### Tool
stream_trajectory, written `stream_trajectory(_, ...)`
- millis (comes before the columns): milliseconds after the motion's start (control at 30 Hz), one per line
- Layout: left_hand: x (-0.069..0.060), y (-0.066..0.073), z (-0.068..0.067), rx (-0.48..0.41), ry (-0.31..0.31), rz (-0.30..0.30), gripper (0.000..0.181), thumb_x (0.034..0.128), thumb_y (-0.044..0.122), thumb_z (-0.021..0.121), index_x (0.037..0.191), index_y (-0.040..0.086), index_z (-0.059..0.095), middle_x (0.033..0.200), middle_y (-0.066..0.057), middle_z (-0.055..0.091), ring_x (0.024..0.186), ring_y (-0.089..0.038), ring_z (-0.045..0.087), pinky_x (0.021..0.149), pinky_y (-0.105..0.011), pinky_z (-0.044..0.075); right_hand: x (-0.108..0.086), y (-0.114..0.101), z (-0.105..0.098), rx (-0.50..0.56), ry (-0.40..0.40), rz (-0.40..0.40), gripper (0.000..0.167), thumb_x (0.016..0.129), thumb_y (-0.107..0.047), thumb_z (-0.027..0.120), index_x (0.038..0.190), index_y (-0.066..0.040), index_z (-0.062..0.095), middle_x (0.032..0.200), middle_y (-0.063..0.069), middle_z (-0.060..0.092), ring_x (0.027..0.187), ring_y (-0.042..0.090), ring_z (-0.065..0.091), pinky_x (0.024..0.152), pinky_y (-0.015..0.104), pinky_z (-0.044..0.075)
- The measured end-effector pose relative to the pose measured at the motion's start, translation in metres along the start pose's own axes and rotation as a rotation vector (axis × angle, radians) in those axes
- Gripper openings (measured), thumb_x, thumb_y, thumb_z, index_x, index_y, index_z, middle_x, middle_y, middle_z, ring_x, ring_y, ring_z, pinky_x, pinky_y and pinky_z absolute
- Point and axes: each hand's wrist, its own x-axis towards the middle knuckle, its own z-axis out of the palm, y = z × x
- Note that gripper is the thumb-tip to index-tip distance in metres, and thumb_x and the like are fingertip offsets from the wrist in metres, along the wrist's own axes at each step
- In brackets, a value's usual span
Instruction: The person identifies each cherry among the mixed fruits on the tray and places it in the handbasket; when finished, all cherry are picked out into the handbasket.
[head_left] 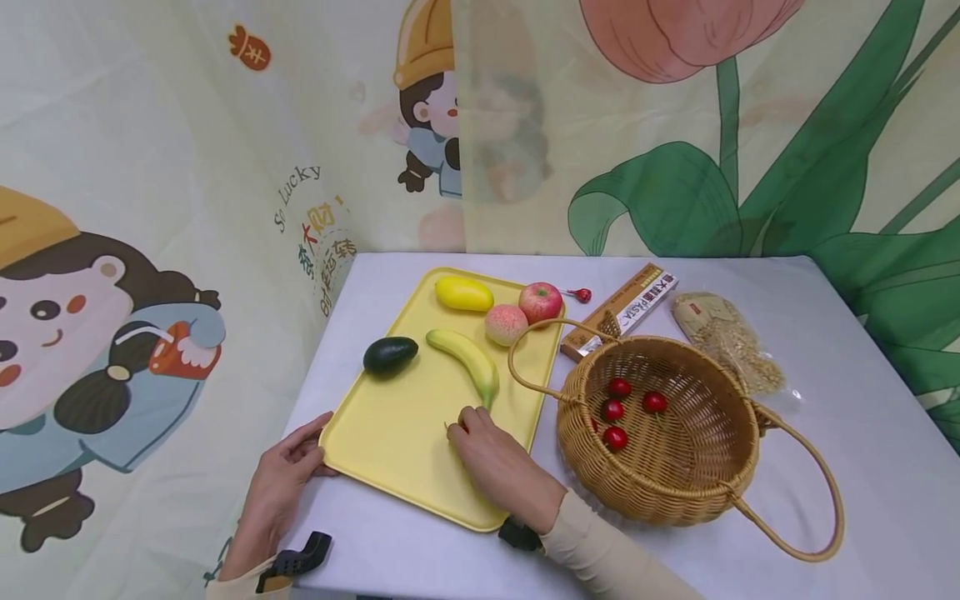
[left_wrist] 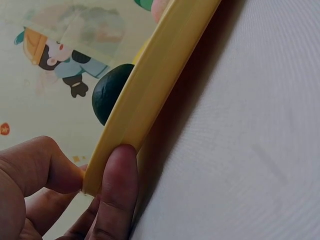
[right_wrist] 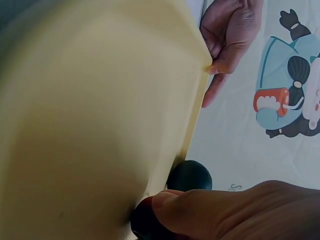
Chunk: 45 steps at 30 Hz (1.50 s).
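Note:
My left hand (head_left: 281, 471) pinches the near left corner of the yellow tray (head_left: 390, 450); the left wrist view shows fingers on both sides of its rim. Low over the tray's near part, my right hand (head_left: 498, 462) holds a dark red cherry (right_wrist: 146, 220) between thumb and fingers. Its thin stem pokes out in the head view, while the fruit is mostly hidden there. Just beyond that hand lies a banana (head_left: 468, 362). An avocado (head_left: 390, 357), a yellow mango (head_left: 463, 293), a peach (head_left: 505, 323) and a red apple (head_left: 540, 302) also lie on the tray.
Right of the tray stands a wicker basket (head_left: 592, 475) with several cherries (head_left: 615, 410) inside, one handle leaning over the tray's edge. Behind it are a pasta box (head_left: 630, 308), a bag of grain-like food (head_left: 727, 342) and another cherry (head_left: 582, 295).

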Motion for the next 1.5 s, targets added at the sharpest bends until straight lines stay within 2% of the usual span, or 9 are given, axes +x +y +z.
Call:
stream_trajectory(167,0.000,0.001,0.001,0.004,0.005,-0.005,0.058,0.1021,0.001,0.058,0.158,0.013,0.053,0.118,-0.004,0.069,0.091,-0.009,0.068,0.078,-0.026,0.066,0.000,-0.001,0.004,-0.011,0.035,-0.018,0.016,0.102,0.004,0.060,0.103,-0.011,0.067,0.097,0.001,0.053,0.088,0.014,0.048,0.070,0.020,0.050)
stream_trajectory(367,-0.001,0.000,0.001,0.001,0.011,-0.018,0.059,0.1019,0.000,0.057,0.159,0.013,0.052,0.133,-0.011,0.063,0.091,-0.008,0.067,0.077,-0.025,0.066,0.000,-0.001,0.002,-0.015,0.019,-0.031,0.015,0.104,0.000,0.059,0.105,-0.012,0.069,0.099,-0.001,0.054,0.090,0.012,0.050,0.073,0.019,0.052)
stream_trajectory(467,-0.002,-0.002,0.002,0.001,0.016,-0.020,0.060,0.1011,0.000,0.057,0.159,0.013,0.052,0.128,-0.009,0.064,0.090,-0.009,0.066,0.077,-0.025,0.066,-0.001,-0.001,0.000,0.024,-0.003,-0.016,0.017,0.106,-0.003,0.058,0.111,-0.013,0.072,0.102,-0.001,0.056,0.093,0.013,0.051,0.075,0.019,0.053)
stream_trajectory(600,-0.003,-0.002,0.001,-0.002,0.016,-0.016,0.059,0.1009,0.000,0.056,0.159,0.013,0.052,0.116,-0.004,0.067,0.090,-0.010,0.066,0.077,-0.025,0.066,-0.004,-0.004,-0.004,0.079,0.014,-0.027,0.019,0.103,-0.001,0.062,0.114,-0.013,0.072,0.107,0.001,0.058,0.097,0.015,0.054,0.080,0.021,0.056)
stream_trajectory(700,-0.003,-0.002,0.001,-0.005,0.014,-0.012,0.059,0.1016,0.001,0.056,0.159,0.014,0.052,0.125,-0.007,0.065,0.090,-0.010,0.066,0.078,-0.025,0.066,-0.006,-0.008,-0.006,0.087,0.029,-0.048,0.019,0.102,-0.001,0.062,0.113,-0.014,0.072,0.109,0.001,0.058,0.099,0.015,0.055,0.082,0.021,0.057)
stream_trajectory(833,-0.002,-0.001,0.003,-0.010,0.013,-0.017,0.059,0.1021,0.002,0.057,0.159,0.014,0.052,0.139,-0.012,0.058,0.091,-0.010,0.066,0.078,-0.024,0.066,-0.008,-0.011,-0.007,0.082,0.023,-0.057,0.017,0.105,-0.005,0.059,0.113,-0.015,0.070,0.107,0.000,0.055,0.098,0.013,0.053,0.079,0.019,0.055)
stream_trajectory(1000,-0.002,0.000,0.003,-0.001,0.019,-0.022,0.059,0.1012,0.002,0.057,0.159,0.013,0.052,0.135,-0.012,0.059,0.091,-0.013,0.065,0.077,-0.024,0.066,-0.010,-0.011,-0.008,0.085,0.019,-0.068,0.017,0.105,-0.004,0.058,0.112,-0.015,0.070,0.107,-0.001,0.056,0.096,0.012,0.053,0.078,0.018,0.054)
stream_trajectory(1500,-0.001,0.002,0.003,0.006,0.018,-0.010,0.059,0.1010,0.002,0.056,0.159,0.014,0.052,0.130,-0.009,0.062,0.092,-0.011,0.066,0.078,-0.025,0.066,-0.015,-0.010,-0.006,0.081,0.066,-0.096,0.021,0.097,-0.004,0.068,0.114,-0.015,0.071,0.111,-0.002,0.062,0.102,0.012,0.059,0.088,0.020,0.057)
